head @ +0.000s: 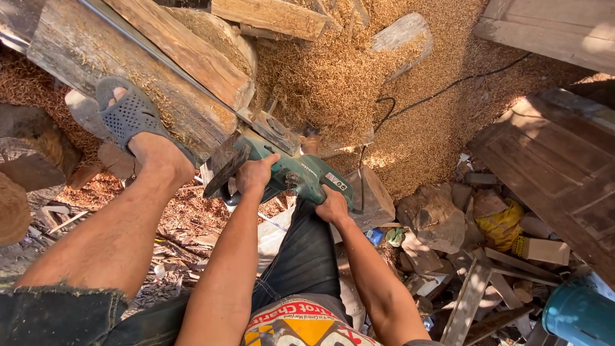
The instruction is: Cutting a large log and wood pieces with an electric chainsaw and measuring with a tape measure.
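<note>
Your left hand (255,174) is wrapped around the front handle of the green electric chainsaw (296,174), and your right hand (332,206) is closed on the rear handle just behind it; both grips are pressed tight around the tool. The saw body lies between your two hands, and its bar (160,61) runs away from them up and to the left, lying along the log (122,70). Your left foot in a grey perforated sandal (131,115) presses on that log, just beside the left hand. A black cord (442,90) trails from the saw across the heap of sawdust (359,77) beyond (the cord's far end leaves the frame at upper right). Scrap wood (474,282) and a yellow bag (503,224) lie on the ground to your right, near a weathered wooden panel (557,173).
</note>
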